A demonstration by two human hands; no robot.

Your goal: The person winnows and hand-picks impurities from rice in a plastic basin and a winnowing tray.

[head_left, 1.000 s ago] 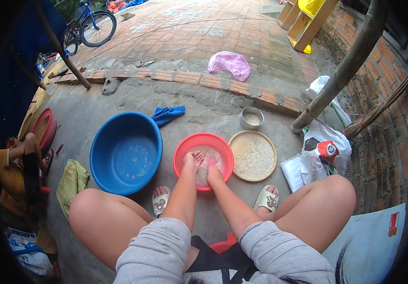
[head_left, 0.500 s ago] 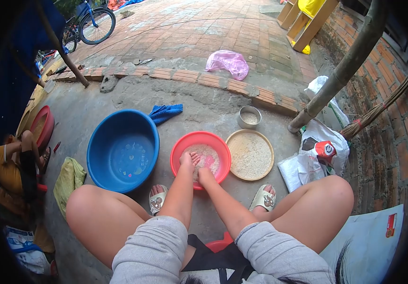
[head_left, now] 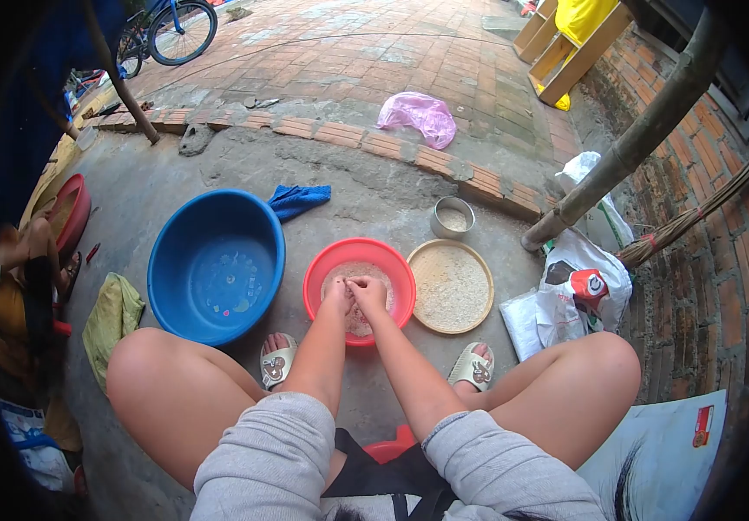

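While I am squatting on the concrete floor [head_left: 374, 195], I am keeping both hands down inside the red basin [head_left: 360, 254] that is sitting between my feet. My left hand [head_left: 337, 296] and my right hand [head_left: 369, 293] are pressing against each other over the wet grain [head_left: 359, 319] in the basin, fingers curled inward; I am cupping them around some of the grain, though how much is caught between my palms I cannot tell. My forearms are reaching down between my knees.

Just to the left of the red basin, the big blue basin [head_left: 216, 265] is standing with a little water and some scraps at its bottom. Touching the red basin's right rim, the flat round tray [head_left: 450, 286] is lying spread with dry grain, and a small metal tin [head_left: 452, 217] is standing just behind it. A blue cloth [head_left: 298, 201] is lying behind the blue basin, and a pink plastic bag [head_left: 418, 115] is resting on the brick paving beyond the kerb. At my far left another person is crouching beside a second red basin [head_left: 66, 213].
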